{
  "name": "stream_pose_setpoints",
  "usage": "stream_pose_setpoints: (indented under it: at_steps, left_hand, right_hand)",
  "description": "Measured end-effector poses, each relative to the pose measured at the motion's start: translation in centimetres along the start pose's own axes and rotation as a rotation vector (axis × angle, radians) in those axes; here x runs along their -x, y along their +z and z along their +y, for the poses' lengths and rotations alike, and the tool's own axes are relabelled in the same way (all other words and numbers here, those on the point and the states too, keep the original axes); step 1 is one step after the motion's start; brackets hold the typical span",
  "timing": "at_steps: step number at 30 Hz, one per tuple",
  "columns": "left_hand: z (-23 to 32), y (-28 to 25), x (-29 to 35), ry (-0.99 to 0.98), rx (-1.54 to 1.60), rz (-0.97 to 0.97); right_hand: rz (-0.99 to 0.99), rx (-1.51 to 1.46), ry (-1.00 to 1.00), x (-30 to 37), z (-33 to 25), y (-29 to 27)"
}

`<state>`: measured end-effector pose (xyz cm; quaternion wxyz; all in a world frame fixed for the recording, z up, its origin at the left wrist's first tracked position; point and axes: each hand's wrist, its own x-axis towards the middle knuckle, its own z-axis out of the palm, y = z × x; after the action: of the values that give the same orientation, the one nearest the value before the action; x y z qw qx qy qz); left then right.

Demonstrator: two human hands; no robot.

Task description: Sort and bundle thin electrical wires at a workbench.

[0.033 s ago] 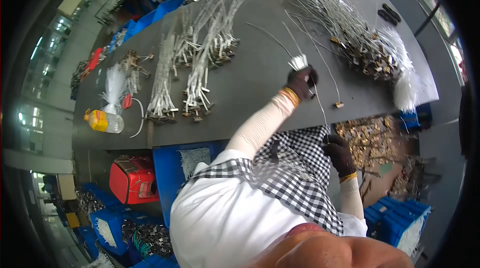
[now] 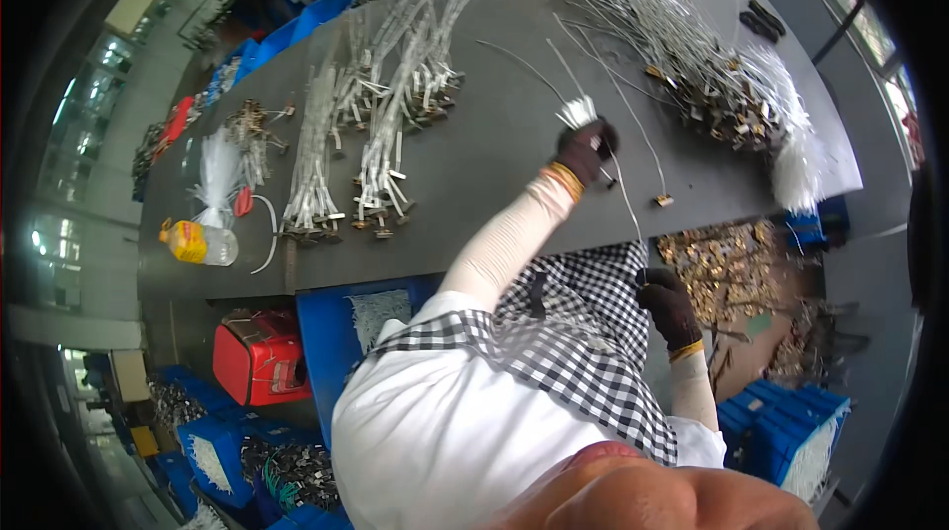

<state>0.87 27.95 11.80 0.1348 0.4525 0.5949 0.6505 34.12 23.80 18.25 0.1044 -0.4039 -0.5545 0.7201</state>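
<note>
Okay, my left hand (image 2: pixel 587 147) grips white strips (image 2: pixel 577 113), partly hidden, pointing lengthwise away, slightly left; right hand's (image 2: pixel 669 307) grip, can't tell.

Left hand (image 2: pixel 587 146) hides bottoms of white strips (image 2: pixel 576 113); right hand's (image 2: pixel 668 307) grip unclear from here; lower-edge blue bin (image 2: pixel 308 517) cut off.

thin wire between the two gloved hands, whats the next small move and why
Probably draw the thin wire gently with the right hand: it runs from the left hand, which is closed around white strips, toward the right one.
</note>
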Motion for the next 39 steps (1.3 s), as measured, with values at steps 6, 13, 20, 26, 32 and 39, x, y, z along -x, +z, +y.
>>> stream_pose_setpoints:
  at_steps: [6,13,20,26,32,39]
  left_hand:
    - [0.1,-2.8,-7.3,-0.738,1.291,0.363]
    - [0.7,-6.2,-10.6,-0.734,1.482,0.263]
    - [0.5,-6.1,-10.8,-0.7,1.437,0.159]
    - [2.4,-4.6,-10.2,-0.7,1.365,0.236]
    - [3.2,-4.9,-10.1,-0.669,1.373,0.186]
    - [8.8,-3.3,-4.6,-0.78,1.205,-0.156]
  right_hand:
    - [0.103,-0.056,0.146,5.9,7.4,-3.6]
    - [0.129,-0.103,0.217,9.0,8.4,-3.9]
    - [0.159,-0.104,0.213,10.5,9.6,-4.9]
    - [0.179,-0.157,0.209,10.7,9.6,-4.6]
    - [0.171,-0.148,0.238,9.9,9.5,-4.4]
    - [0.024,-0.266,0.159,6.1,7.2,-3.2]
